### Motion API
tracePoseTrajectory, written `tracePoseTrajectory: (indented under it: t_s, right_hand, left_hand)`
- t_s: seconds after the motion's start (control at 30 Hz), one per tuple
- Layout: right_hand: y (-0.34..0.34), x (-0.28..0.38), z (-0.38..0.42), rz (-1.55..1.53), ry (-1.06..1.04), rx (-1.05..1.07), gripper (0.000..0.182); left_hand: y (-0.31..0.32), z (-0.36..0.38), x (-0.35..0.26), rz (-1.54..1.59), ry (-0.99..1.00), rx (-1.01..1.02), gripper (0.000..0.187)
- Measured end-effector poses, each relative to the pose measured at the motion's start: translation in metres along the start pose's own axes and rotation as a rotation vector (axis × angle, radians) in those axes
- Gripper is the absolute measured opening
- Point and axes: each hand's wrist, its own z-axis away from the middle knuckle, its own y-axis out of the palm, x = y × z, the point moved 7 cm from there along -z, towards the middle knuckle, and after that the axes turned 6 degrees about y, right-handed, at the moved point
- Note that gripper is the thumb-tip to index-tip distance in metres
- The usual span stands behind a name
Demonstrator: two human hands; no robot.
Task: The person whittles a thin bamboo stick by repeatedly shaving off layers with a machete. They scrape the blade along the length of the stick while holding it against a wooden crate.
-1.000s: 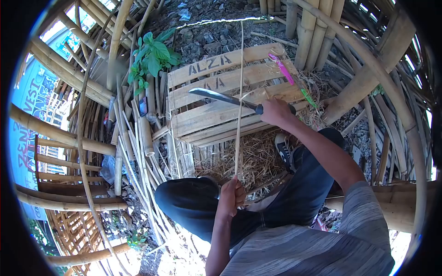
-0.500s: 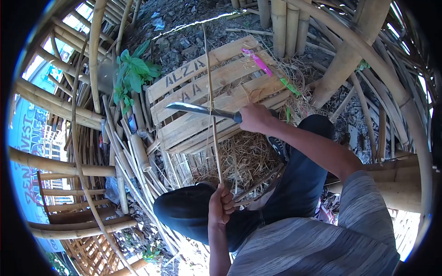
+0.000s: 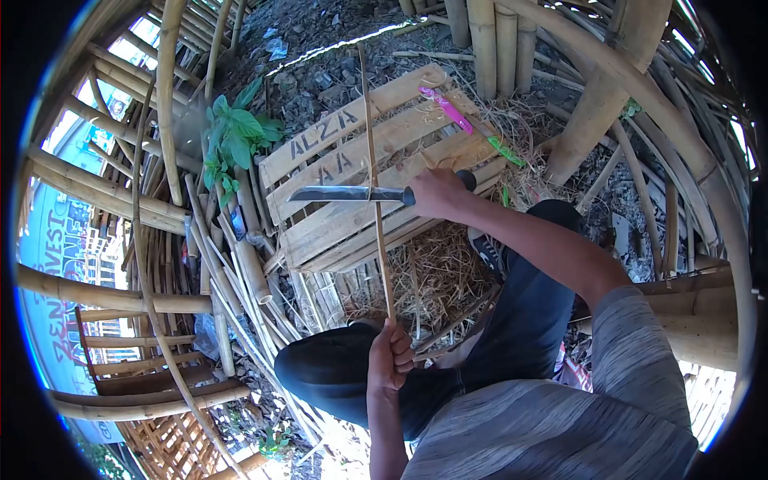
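With the left hand (image 3: 390,356) clamped round the stick (image 3: 384,272) on the near side of the crate (image 3: 320,232) and the right hand (image 3: 437,194) gripping the knife (image 3: 330,194), which crosses the stick over the crate, a shallow angle and light, even pressure should serve best.

The person (image 3: 536,428) over there has the left hand (image 3: 390,354) closed round a long, thin, tan stick (image 3: 382,260), and the right hand (image 3: 438,193) grips a black-handled knife (image 3: 328,194), its long steel blade (image 3: 386,194) crossing the stick. Underneath sits a pale, slatted wooden crate (image 3: 332,224) lettered in black, dry brown straw (image 3: 448,268) beside it.
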Motion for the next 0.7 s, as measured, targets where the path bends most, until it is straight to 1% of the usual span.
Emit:
tracePoseTrajectory:
  t_s: [0.07, 0.1, 0.13, 0.17, 0.2, 0.23, 0.27, 0.3, 0.37, 0.4, 0.47, 0.5, 0.57, 0.6, 0.63, 0.7]
  right_hand:
    - [0.003, 0.007, 0.019, -0.032, 0.019, 0.104, 0.025]
    - [0.011, 0.011, 0.028, -0.029, 0.014, 0.102, 0.025]
    - [0.022, 0.021, 0.041, -0.003, -0.091, 0.125, 0.025]
    - [0.032, 0.031, 0.052, 0.02, -0.193, 0.15, 0.025]
    - [0.036, 0.035, 0.059, 0.013, -0.19, 0.159, 0.025]
    - [0.035, 0.05, 0.07, 0.088, -0.301, 0.191, 0.025]
    - [0.037, 0.061, 0.078, 0.163, -0.413, 0.221, 0.025]
    - [0.043, 0.06, 0.074, 0.158, -0.416, 0.224, 0.025]
    - [0.051, 0.053, 0.057, 0.123, -0.42, 0.178, 0.017]
    - [0.047, 0.047, 0.043, 0.124, -0.421, 0.182, 0.017]
    - [0.023, 0.005, -0.003, -0.071, 0.114, 0.127, 0.023]
    - [0.021, 0.007, -0.004, -0.071, 0.1, 0.127, 0.023]
    - [0.008, 0.01, 0.0, 0.02, 0.016, 0.019, 0.023]
    - [0.011, 0.013, 0.005, -0.006, -0.024, -0.008, 0.023]
    - [0.012, 0.017, 0.016, 0.002, -0.027, -0.009, 0.023]
    - [0.027, 0.031, 0.04, -0.005, -0.114, 0.122, 0.021]
  left_hand:
    - [0.003, -0.004, 0.0, 0.012, 0.004, 0.003, 0.039]
    - [0.005, -0.006, 0.0, 0.014, -0.004, 0.006, 0.039]
    - [0.006, -0.008, -0.001, 0.014, -0.004, 0.007, 0.039]
    - [0.002, -0.01, -0.01, -0.182, 0.113, -0.061, 0.037]
    - [-0.002, -0.01, -0.019, -0.38, 0.224, -0.134, 0.037]
    - [-0.004, -0.007, -0.027, -0.577, 0.336, -0.205, 0.036]
    - [-0.013, -0.007, -0.029, -0.761, 0.489, -0.333, 0.035]
    - [-0.016, -0.007, -0.027, -0.763, 0.485, -0.339, 0.035]
    - [0.001, 0.005, -0.039, -1.18, 0.808, -0.292, 0.032]
    - [-0.001, 0.012, -0.033, -1.178, 0.805, -0.293, 0.032]
    - [-0.026, 0.019, -0.005, -0.7, 0.419, -0.395, 0.032]
    - [-0.017, 0.026, -0.011, -0.695, 0.427, -0.407, 0.032]
    - [0.004, 0.032, -0.016, -0.512, 0.331, -0.326, 0.034]
    - [0.001, 0.03, -0.01, -0.381, 0.28, -0.269, 0.035]
    - [-0.002, 0.028, -0.012, -0.374, 0.282, -0.266, 0.035]
    - [-0.011, 0.021, -0.015, -0.348, 0.285, -0.269, 0.036]
